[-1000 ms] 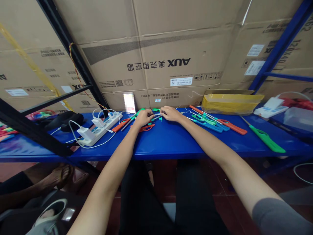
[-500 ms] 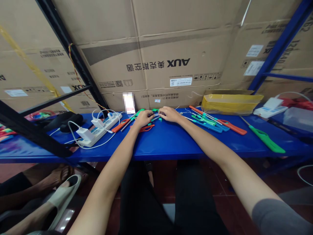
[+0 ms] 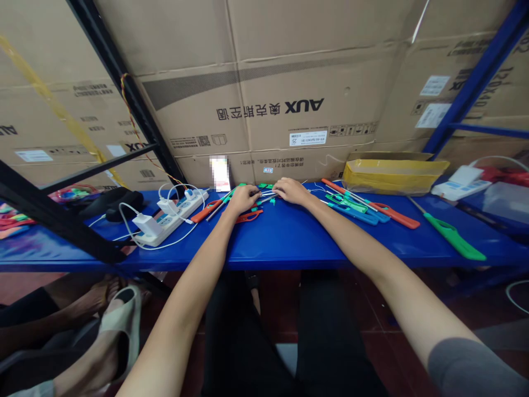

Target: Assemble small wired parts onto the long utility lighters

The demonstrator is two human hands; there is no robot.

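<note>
At the back of the blue shelf, my left hand (image 3: pixel 244 199) is closed, its curled fingers around something small and dark that I cannot make out. My right hand (image 3: pixel 290 191) is closed just beside it, fingertips bent down and hiding what they grip. Thin metal tubes (image 3: pixel 268 197) lie between the two hands, among small green plastic pieces (image 3: pixel 272 202). Below my left hand rests an orange lighter handle (image 3: pixel 248 216). Left of it is an orange long-nosed lighter (image 3: pixel 206 211). Blue lighters (image 3: pixel 359 214) and an orange-handled one (image 3: pixel 397 215) lie right of my right hand.
A white power strip (image 3: pixel 173 218) with chargers and cables sits left, near a lit phone (image 3: pixel 220 173) propped against the cardboard. A yellow-taped box (image 3: pixel 392 175) stands back right. A green lighter (image 3: pixel 454 237) lies near the right front edge. Another person's feet (image 3: pixel 119 331) show below left.
My right hand has shifted slightly right, widening the gap between the hands so more of the metal tubes shows. My left hand stays nearly in place. The other person's sandalled foot has moved.
</note>
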